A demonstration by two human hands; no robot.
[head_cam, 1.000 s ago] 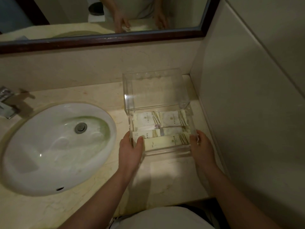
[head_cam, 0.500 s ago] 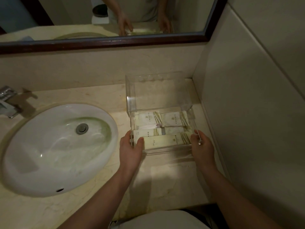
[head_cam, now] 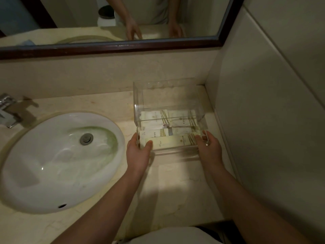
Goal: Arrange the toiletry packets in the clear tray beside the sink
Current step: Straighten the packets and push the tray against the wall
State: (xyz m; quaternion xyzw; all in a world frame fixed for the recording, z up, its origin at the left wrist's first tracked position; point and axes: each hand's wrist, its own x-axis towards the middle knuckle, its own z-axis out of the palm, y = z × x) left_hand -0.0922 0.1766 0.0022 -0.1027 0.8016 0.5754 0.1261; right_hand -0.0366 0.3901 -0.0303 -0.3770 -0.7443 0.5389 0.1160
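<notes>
Toiletry packets (head_cam: 168,140) fill the clear tray (head_cam: 167,92); my left hand (head_cam: 139,152) and right hand (head_cam: 210,149) grip its near corners, so I think squaring it comes next.

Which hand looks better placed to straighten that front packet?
Probably the left hand: its thumb rests on the front packet's left end inside the clear tray, while the right hand grips the tray's right wall.
</notes>
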